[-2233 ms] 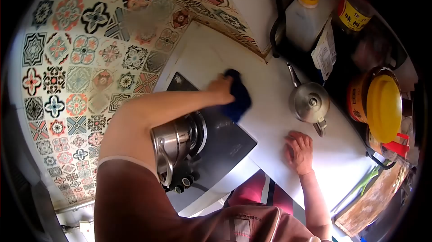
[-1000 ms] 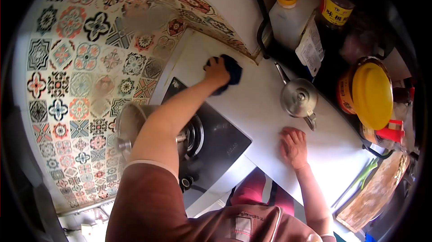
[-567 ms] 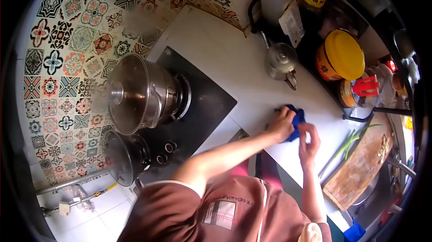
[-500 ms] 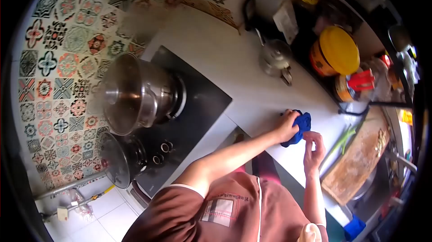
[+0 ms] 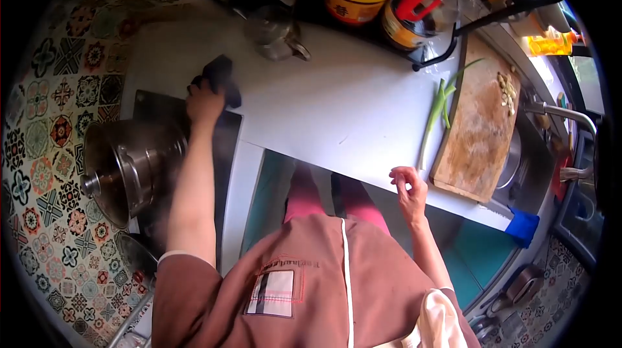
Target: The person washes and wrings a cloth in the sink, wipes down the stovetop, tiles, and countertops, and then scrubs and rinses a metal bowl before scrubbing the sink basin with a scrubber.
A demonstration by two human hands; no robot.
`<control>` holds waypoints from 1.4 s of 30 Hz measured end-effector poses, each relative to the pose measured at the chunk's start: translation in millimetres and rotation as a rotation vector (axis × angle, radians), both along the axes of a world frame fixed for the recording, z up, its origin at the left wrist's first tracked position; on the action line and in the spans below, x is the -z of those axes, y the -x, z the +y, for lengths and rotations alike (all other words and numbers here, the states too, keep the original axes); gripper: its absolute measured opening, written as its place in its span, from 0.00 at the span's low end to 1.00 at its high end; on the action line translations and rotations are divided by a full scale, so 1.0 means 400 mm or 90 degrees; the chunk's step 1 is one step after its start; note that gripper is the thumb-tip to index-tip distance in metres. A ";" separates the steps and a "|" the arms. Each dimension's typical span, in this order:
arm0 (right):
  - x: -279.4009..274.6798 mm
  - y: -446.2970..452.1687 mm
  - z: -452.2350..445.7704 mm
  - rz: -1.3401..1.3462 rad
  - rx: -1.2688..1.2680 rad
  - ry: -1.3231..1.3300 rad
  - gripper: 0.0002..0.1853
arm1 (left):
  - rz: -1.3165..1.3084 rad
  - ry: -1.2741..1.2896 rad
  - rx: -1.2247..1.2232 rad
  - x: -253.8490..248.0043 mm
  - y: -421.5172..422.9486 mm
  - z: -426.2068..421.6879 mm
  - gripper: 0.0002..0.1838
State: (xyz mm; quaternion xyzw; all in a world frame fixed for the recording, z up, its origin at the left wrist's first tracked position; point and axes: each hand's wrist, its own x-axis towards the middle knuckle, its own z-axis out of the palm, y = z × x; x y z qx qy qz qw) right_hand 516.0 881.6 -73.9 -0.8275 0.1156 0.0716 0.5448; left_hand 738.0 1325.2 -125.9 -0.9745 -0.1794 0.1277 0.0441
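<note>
Dark-blue cloth [image 5: 223,76] in the outstretched left hand [image 5: 205,102]

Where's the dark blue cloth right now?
In the head view, the dark blue cloth is left of centre, in the person's left hand, near the black stove top and the small metal pot.

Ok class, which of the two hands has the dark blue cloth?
The left hand, by the stove: the dark blue cloth is bunched at its fingers. The right hand has no cloth and curls near the front edge of the counter.
</note>
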 end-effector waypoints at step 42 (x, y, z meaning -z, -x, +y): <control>0.017 -0.060 -0.434 -0.201 0.239 0.519 0.21 | -0.004 0.384 0.634 0.001 0.133 -0.934 0.31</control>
